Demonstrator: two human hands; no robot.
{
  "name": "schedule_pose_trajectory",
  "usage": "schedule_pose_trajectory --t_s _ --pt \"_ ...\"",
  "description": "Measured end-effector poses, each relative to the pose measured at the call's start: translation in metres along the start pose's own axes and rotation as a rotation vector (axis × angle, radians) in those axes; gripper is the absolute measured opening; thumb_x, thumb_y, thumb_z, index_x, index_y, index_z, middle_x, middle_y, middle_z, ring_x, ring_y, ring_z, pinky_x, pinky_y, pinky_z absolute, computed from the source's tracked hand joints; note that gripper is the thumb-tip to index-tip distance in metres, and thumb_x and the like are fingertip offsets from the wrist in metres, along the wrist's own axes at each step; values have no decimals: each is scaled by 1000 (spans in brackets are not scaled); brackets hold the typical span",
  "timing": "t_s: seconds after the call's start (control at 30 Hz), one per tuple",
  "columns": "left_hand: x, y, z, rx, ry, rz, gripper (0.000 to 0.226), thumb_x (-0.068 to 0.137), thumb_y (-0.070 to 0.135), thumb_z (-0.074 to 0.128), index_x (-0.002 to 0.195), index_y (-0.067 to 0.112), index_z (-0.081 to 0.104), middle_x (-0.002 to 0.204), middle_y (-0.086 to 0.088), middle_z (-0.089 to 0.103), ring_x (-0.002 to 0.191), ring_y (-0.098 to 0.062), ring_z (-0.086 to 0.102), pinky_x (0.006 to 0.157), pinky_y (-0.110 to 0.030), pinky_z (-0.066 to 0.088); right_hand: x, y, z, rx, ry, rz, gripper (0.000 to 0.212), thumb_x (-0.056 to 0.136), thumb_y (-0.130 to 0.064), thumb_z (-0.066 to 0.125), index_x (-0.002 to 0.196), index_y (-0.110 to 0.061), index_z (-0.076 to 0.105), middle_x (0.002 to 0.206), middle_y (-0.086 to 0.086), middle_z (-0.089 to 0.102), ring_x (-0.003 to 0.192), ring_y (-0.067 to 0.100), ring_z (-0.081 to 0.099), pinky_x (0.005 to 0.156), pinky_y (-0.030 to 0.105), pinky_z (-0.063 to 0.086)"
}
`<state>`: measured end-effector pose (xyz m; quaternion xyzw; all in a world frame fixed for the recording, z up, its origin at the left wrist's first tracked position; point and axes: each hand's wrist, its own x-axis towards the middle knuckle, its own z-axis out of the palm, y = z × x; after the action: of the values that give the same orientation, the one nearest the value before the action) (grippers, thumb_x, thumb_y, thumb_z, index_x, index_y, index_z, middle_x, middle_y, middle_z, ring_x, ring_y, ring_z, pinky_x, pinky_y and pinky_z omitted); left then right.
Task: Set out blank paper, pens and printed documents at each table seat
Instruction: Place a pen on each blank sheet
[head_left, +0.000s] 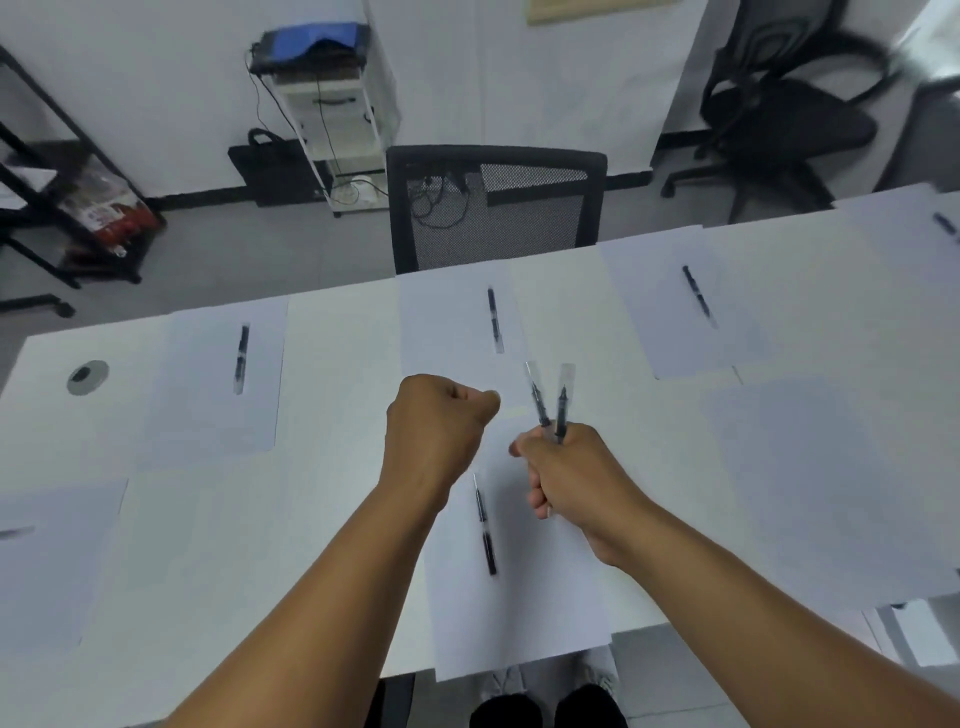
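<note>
Right hand (571, 478) grip grasping two pens (550, 402); left hand (436, 431) clenched, empty. Lower-right sheet (789, 467) on bench (337, 353) lacks pen: lay one mid-sheet, parallel to others.

white walls, grey floor (291, 254), blk mesh chair (496, 208) behind white table (332, 415)

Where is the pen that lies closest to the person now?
In the head view the pen lies on the near sheet, just left of centre, between the two forearms and below the left hand.
</note>
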<state>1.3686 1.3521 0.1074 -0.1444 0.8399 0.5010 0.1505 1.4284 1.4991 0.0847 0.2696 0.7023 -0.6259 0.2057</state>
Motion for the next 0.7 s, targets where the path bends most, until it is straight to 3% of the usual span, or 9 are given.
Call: schedule_pose_trajectory --t_s 0.13,0.2,0.3,0.5,0.7 --pt "-17 34 -4 -5 13 95 34 90 18 75 78 -12 66 72 -10 58 68 -19 49 64 -35 44 -22 -25 -13 18 53 -63 24 106 -30 53 106 -16 73 60 -3 58 59 16 61 63 33 54" --pt "-26 50 -5 -2 18 154 35 92 20 76 84 -14 68 71 -22 63 66 -19 51 63 -33 48 -33 -37 -20 31 84 -94 24 105 -29 53 106 -16 73 60 -4 57 57 15 61 61 33 53" --pt "-42 73 -5 -7 11 221 35 92 20 77 88 -13 71 85 -32 70 65 -20 55 63 -34 51 -53 -52 -33 47 147 -151 25 106 -30 52 104 -17 74 56 -8 56 54 13 61 60 33 54" --pt "-71 109 4 -37 -50 310 33 92 19 75 87 -13 69 83 -34 66 68 -18 52 65 -36 49 -87 -71 -63 64 235 -231 23 105 -29 52 105 -18 72 49 -13 51 48 10 53 60 33 52" --pt "-110 146 31 -54 -132 373 30 90 16 72 81 -12 64 70 -17 55 69 -17 49 64 -35 46 -120 -77 -113 98 317 -320 21 101 -23 58 104 -5 68 56 -7 43 46 13 39 49 30 42"
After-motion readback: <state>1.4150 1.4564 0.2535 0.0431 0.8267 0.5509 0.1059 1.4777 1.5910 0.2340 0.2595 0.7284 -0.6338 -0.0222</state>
